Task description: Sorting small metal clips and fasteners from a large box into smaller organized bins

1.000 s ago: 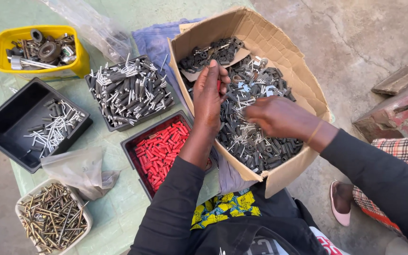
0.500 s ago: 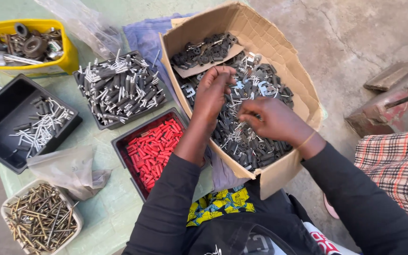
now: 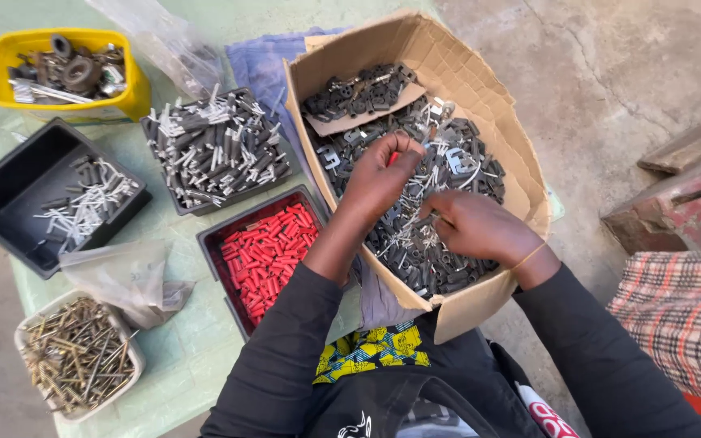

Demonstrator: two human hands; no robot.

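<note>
An open cardboard box (image 3: 480, 81) sits in front of me, filled with a heap of small dark and silver metal clips (image 3: 464, 162). Both my hands are inside it. My left hand (image 3: 379, 178) reaches into the pile with its fingers curled down among the clips, and a small red piece shows at its fingertips. My right hand (image 3: 476, 227) rests on the pile just right of it, fingers pinched on thin metal pieces. What each hand grips is partly hidden by the fingers.
Left of the box lie a tray of red plastic plugs (image 3: 265, 251), a tray of grey-and-silver anchors (image 3: 212, 150), a black tray (image 3: 34, 195), a yellow tub (image 3: 66, 73) of metal parts, a tub of brass screws (image 3: 75, 357) and plastic bags (image 3: 127, 280). A checked cloth (image 3: 683, 324) is at right.
The view has shifted so the trays sit further right and lower. Both hands stay in the box; the left hand has dug deeper into the clips near the right hand.
</note>
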